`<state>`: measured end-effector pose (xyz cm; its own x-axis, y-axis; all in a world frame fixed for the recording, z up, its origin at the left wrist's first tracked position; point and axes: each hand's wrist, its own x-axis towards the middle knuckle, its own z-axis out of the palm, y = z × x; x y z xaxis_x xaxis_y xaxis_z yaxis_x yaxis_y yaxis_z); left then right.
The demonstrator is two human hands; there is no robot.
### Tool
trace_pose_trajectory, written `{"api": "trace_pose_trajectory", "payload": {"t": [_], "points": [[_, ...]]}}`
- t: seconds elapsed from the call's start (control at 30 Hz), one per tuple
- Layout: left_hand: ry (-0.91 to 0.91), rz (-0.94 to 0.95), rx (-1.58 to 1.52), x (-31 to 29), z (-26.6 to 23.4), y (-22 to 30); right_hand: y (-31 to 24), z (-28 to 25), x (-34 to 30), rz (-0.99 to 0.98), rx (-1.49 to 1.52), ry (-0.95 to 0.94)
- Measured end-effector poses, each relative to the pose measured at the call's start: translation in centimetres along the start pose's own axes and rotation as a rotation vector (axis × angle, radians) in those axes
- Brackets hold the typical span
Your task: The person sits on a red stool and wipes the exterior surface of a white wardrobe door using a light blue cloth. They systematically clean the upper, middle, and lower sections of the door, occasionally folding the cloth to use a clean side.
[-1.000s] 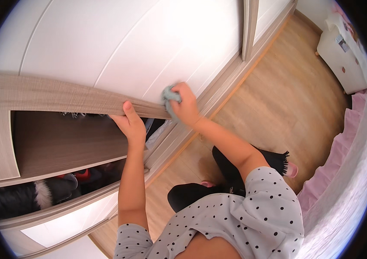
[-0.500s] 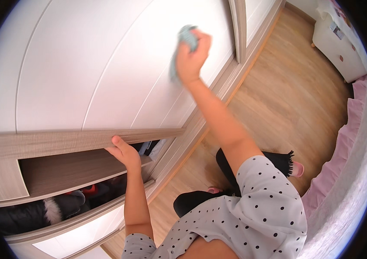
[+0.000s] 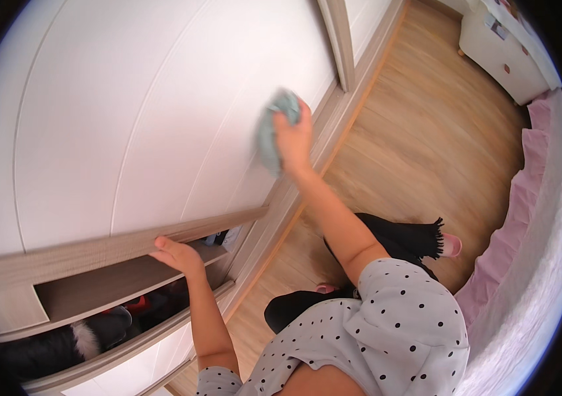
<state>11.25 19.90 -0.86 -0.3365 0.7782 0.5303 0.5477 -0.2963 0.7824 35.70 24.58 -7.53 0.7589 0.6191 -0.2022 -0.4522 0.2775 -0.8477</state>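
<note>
In my right hand (image 3: 295, 140) is a crumpled pale blue-green cloth (image 3: 272, 135), slightly blurred, held against the face of a white sliding wardrobe door (image 3: 142, 125). My left hand (image 3: 180, 256) closes on the wooden edge strip (image 3: 96, 239) of that door, its thumb showing on the near side and part of the fingers hidden. Beside the strip the wardrobe stands open, showing a brown shelf (image 3: 86, 290). Below the shelf are dark clothes (image 3: 50, 350), one with pale fur trim (image 3: 85, 340).
A wood-look floor (image 3: 400, 138) runs along the wardrobe's bottom track (image 3: 334, 145). A white cabinet (image 3: 499, 56) stands at the far right. On the right side is a bed with a pink ruffled skirt (image 3: 492, 251). My legs in black fringed trousers (image 3: 400, 241) are below me.
My right hand and the cloth have moved down the door, toward me. My left hand remains at the door's edge strip. The whole view has shifted slightly.
</note>
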Motion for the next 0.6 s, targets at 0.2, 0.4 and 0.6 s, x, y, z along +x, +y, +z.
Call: {"api": "trace_pose_trajectory", "payload": {"t": [0.2, 0.4, 0.6], "points": [[0.058, -0.104, 0.026, 0.3, -2.3, -1.1, -1.7, 6.6, -1.2, -1.194, -0.187, -0.099], [0.079, -0.007, 0.065, 0.0, -1.2, -0.3, 6.3, 0.7, 7.3, -0.560, -0.296, 0.421], [0.004, -0.027, 0.057, 0.0, -0.6, 0.4, 14.5, -9.2, 11.3, 0.459, -0.469, 0.319]]}}
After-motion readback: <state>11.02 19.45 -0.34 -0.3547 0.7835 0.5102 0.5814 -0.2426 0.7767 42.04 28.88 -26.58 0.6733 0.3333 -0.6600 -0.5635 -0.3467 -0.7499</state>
